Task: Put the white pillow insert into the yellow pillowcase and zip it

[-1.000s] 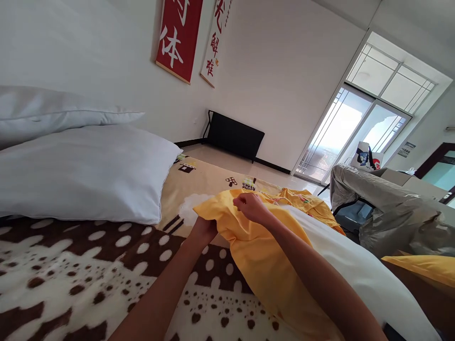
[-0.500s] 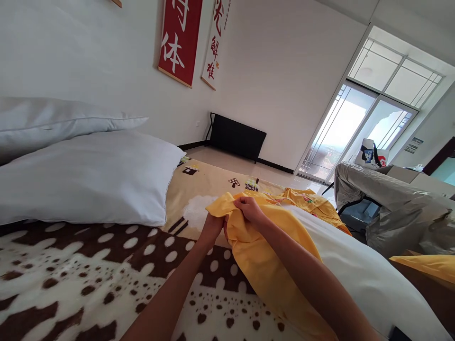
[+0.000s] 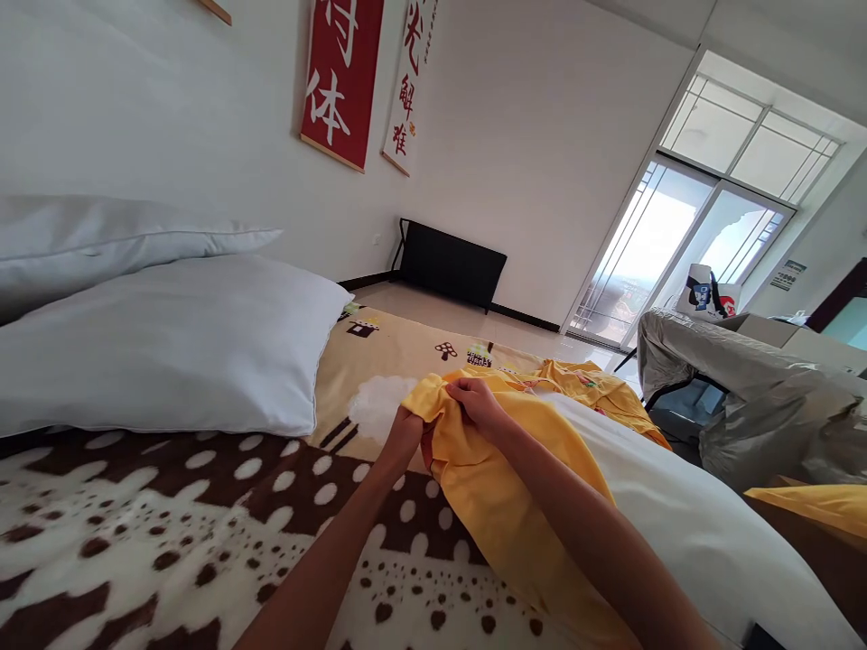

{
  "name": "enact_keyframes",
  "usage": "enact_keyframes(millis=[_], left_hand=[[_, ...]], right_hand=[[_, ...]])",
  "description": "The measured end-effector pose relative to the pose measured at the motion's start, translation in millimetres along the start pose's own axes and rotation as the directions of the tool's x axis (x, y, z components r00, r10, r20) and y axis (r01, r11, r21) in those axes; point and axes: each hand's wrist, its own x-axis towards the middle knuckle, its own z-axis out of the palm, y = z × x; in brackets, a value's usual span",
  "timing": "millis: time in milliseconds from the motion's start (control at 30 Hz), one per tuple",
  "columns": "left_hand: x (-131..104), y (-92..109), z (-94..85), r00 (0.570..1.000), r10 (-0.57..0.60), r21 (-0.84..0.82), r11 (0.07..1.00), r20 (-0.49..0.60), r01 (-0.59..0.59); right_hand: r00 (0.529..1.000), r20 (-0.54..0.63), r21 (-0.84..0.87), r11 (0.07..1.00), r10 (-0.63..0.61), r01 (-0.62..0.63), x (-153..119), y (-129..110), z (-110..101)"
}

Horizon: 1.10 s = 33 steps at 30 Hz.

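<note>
In the middle of the bed, both my hands grip a bunched yellow pillowcase (image 3: 515, 469). My left hand (image 3: 406, 431) is closed at its near left edge, with the fingers partly hidden by the cloth. Close beside it, my right hand (image 3: 478, 403) pinches a fold from above. The yellow fabric hangs down under my right forearm and lies against a large white pillow (image 3: 677, 506) on the right. Whether the pillow reaches inside the cloth cannot be seen.
Two white pillows (image 3: 176, 352) are stacked at the left. Beneath lies a brown and white patterned blanket (image 3: 223, 524). More printed yellow cloth (image 3: 596, 393) lies beyond the right pillow. Plastic-covered furniture (image 3: 751, 388) stands at the right, and a folded black frame (image 3: 451, 264) leans by the far wall.
My left hand and the pillowcase edge it holds have shifted slightly to the right, towards my right hand. The right hand keeps its pinch almost in place.
</note>
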Motion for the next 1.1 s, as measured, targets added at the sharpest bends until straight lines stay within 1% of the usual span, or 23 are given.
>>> enact_keyframes(millis=[133, 300, 400, 500, 600, 667, 767, 867, 1000, 1100], left_hand=[[0, -1, 1.1, 0.999, -0.01, 0.024, 1.0, 0.045, 0.009], [2, 6, -5.0, 1.0, -0.029, 0.109, 0.994, 0.008, 0.028], [2, 10, -7.9, 0.997, -0.074, 0.122, 0.99, 0.013, 0.072], [1, 10, -9.1, 0.988, -0.148, 0.072, 0.987, 0.043, 0.145], [-1, 8, -9.6, 0.969, -0.219, -0.029, 0.974, 0.118, 0.223], [-2, 7, -10.2, 0.955, -0.241, -0.1, 0.96, 0.172, 0.26], [-2, 3, -11.7, 0.945, -0.246, -0.181, 0.941, 0.215, 0.286], [1, -3, -13.5, 0.938, -0.247, -0.233, 0.924, 0.245, 0.304], [6, -11, -15.8, 0.933, -0.244, -0.278, 0.907, 0.265, 0.316], [8, -13, -17.5, 0.931, -0.24, -0.296, 0.9, 0.275, 0.319]], right_hand=[[0.998, -0.019, -0.082, 0.995, -0.066, 0.064, 0, 0, 3], [0.979, -0.059, -0.232, 0.957, -0.194, 0.176, 5, 2, 10], [0.972, -0.043, -0.289, 0.934, -0.233, 0.211, 8, 4, 11], [0.969, 0.005, -0.313, 0.92, -0.247, 0.236, 10, 5, 7], [0.971, 0.068, -0.304, 0.922, -0.23, 0.239, 9, 5, 3], [0.975, 0.102, -0.284, 0.933, -0.198, 0.219, 9, 5, 0], [0.978, 0.128, -0.26, 0.946, -0.166, 0.195, 9, 7, -3], [0.977, 0.112, -0.271, 0.94, -0.183, 0.208, 11, 9, -4], [0.964, 0.031, -0.348, 0.901, -0.265, 0.259, 12, 7, -2], [0.954, 0.003, -0.401, 0.874, -0.299, 0.275, 12, 5, 0]])
